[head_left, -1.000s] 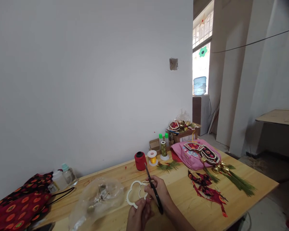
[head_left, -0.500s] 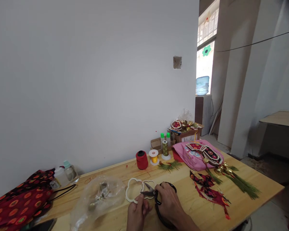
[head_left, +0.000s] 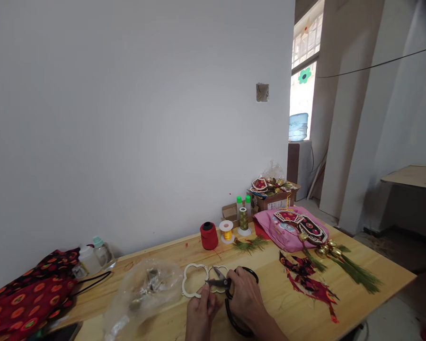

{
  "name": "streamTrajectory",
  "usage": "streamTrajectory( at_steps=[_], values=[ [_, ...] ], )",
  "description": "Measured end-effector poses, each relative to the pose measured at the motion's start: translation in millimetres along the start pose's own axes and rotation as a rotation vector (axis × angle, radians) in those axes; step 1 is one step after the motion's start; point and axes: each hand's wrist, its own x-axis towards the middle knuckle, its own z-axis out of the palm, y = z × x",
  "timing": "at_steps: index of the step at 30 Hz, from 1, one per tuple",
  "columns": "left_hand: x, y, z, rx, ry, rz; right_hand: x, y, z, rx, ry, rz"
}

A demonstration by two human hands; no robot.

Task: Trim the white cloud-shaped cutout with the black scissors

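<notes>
My right hand grips a pair of black-handled scissors, whose blades stand apart and point left. My left hand is closed in a pinch, its thumb by the tip of the lower blade. Whatever it pinches is too small or hidden to make out. Just beyond the hands, two pale cloud-shaped frames lie side by side on the wooden table. The blades pass over the right-hand frame and partly cover it.
A clear plastic bag lies left; patterned red fabric is farther left. Behind are a red thread cone and a yellow spool. Fabric scraps, a pink bag and green tassels lie right.
The view has shifted very slightly. Both hands and the scissors stay almost in place, with the blades still apart near my left thumb.
</notes>
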Motion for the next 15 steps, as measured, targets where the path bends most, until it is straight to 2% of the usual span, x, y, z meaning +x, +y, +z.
streamTrajectory(
  at_steps=[4,8,11,15],
  values=[
    [-1,0,2,-0.021,-0.001,0.019,4,-2,0,-0.031,0.005,0.047],
    [-5,-2,-5,-0.085,0.014,0.014,12,-3,-2,-0.029,0.038,0.153],
    [-6,0,-12,-0.195,0.029,-0.026,12,-5,-5,0.042,0.053,0.119],
    [-4,2,-11,-0.204,0.004,-0.04,3,-7,-7,0.198,0.069,0.067]
  ],
)
